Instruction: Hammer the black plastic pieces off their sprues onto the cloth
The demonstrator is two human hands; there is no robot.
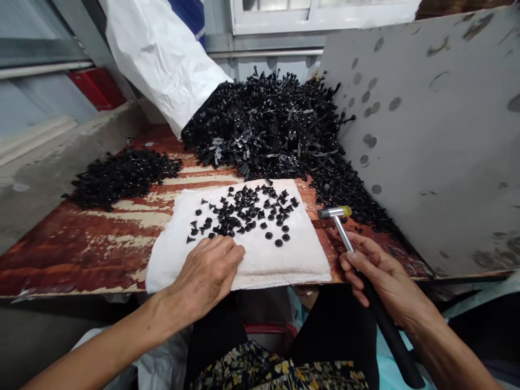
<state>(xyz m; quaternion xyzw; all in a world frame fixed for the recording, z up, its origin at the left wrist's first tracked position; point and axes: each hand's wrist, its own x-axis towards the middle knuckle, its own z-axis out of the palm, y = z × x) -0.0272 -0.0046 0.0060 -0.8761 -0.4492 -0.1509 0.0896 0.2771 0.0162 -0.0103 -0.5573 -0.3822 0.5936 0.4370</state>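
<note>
The right hand (382,276) is clenched round the black grip of a small hammer (344,233), its head hanging over the counter (81,244) just beside a white cloth (292,254). The left hand (209,271) rests curled on the cloth at the edge of scattered black studs (247,211); I cannot tell if it holds one.

The left hand (209,271) rests on a white cloth (300,254) strewn with black studs (244,211); the right hand (384,276) grips a hammer (339,216).
</note>
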